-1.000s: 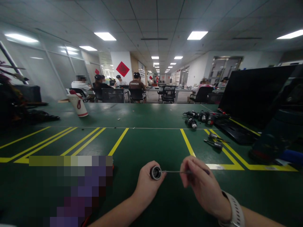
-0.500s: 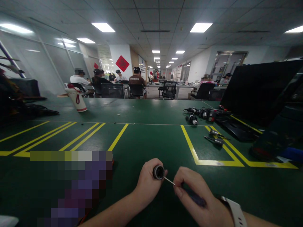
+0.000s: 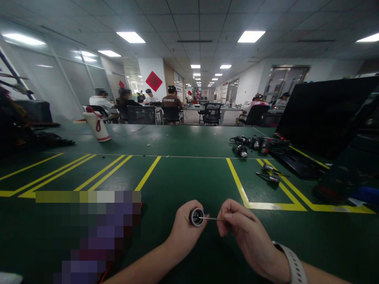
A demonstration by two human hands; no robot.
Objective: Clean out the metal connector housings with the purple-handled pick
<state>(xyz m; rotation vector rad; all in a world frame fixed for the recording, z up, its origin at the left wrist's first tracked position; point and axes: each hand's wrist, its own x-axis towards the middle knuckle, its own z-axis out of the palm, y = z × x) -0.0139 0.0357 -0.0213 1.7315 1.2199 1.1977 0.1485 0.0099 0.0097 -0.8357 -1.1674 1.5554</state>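
My left hand is closed around a small black cylindrical part with a round open end turned toward my right. My right hand pinches a thin screwdriver whose metal shaft runs level into the open end of the part. Its handle is hidden inside my fingers. Both hands hover low over the green table, close to me. A white watch band sits on my right wrist.
Yellow lines mark boxes on the table. Small dark parts and tools lie at the right, with two screwdrivers nearer. A black monitor stands far right. A white-and-red cup stands far left. People sit at desks beyond.
My right hand rose and levelled the screwdriver, which half a second ago slanted down toward me; its tip stays at the part's opening. The left hand barely moved.
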